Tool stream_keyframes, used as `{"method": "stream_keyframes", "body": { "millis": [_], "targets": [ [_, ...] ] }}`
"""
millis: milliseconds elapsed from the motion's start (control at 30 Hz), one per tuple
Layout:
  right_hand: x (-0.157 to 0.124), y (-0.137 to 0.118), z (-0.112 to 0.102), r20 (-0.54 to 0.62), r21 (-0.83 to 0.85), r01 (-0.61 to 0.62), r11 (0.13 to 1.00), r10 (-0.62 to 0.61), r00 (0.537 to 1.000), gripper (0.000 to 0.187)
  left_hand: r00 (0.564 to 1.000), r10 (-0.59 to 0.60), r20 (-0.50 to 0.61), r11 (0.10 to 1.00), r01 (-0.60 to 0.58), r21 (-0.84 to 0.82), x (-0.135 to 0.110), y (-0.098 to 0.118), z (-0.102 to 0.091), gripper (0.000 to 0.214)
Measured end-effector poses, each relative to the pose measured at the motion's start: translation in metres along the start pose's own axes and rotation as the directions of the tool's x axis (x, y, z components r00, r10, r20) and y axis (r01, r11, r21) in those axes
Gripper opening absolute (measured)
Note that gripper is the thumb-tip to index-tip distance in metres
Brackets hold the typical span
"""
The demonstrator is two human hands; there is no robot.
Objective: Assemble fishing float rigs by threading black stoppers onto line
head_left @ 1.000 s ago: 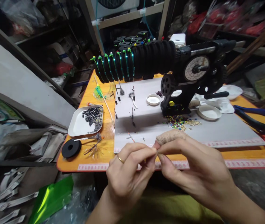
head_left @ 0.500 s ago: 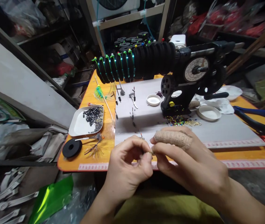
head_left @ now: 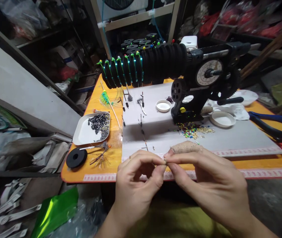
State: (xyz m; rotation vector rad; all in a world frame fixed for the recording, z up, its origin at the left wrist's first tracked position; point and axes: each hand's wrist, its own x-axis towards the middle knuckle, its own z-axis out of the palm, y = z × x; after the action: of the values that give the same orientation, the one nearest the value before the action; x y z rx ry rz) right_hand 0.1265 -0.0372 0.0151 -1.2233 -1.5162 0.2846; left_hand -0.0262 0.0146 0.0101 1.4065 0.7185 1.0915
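Note:
My left hand [head_left: 141,175] and my right hand [head_left: 205,175] meet fingertip to fingertip over the front edge of the table. Thumb and index finger are pinched together on each. Something tiny sits between the tips, too small to name. Beige tape wraps a finger [head_left: 184,147] of my right hand. Just beyond the hands, small fittings on a line [head_left: 146,145] lie on the grey board [head_left: 156,129]. A pile of coloured beads and small gold pieces [head_left: 193,130] lies past my right hand.
A black hand-cranked machine [head_left: 190,105] stands behind, its ribbed roller [head_left: 165,62] wound with green-blue line at the left. On the left are a white tray [head_left: 80,130] of small black parts and a black spool [head_left: 76,158]. Pliers [head_left: 270,129] lie at right.
Both hands have shifted slightly right, and their fingertips have come together. My right hand's taped finger has lowered and drawn back, uncovering more of the beads and board.

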Motion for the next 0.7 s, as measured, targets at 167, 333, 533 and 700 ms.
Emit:
{"method": "stream_keyframes", "body": {
  "millis": [167, 333, 533, 700],
  "targets": [
    [-0.004, 0.004, -0.002, -0.002, 0.031, -0.114, 0.993, 0.115, 0.993, 0.018, 0.995, 0.097, 0.002, 0.989, -0.097, 0.109, -0.01, -0.007, -0.008, 0.012],
    [-0.006, 0.005, -0.003, 0.026, 0.004, -0.122, 0.993, 0.122, 0.992, 0.017, 0.997, 0.07, 0.022, 0.974, -0.074, 0.216, -0.009, -0.006, -0.01, 0.016],
    [-0.009, 0.006, -0.006, 0.077, -0.015, -0.113, 0.993, 0.114, 0.99, 0.015, 0.912, 0.347, 0.22, 0.783, -0.411, 0.467, 0.0, -0.002, -0.007, 0.02],
    [-0.008, 0.006, -0.008, 0.123, 0.035, -0.155, 0.987, 0.15, 0.981, 0.016, 0.891, 0.422, 0.165, 0.767, -0.448, 0.46, -0.003, -0.011, -0.003, 0.026]
  ]
}}
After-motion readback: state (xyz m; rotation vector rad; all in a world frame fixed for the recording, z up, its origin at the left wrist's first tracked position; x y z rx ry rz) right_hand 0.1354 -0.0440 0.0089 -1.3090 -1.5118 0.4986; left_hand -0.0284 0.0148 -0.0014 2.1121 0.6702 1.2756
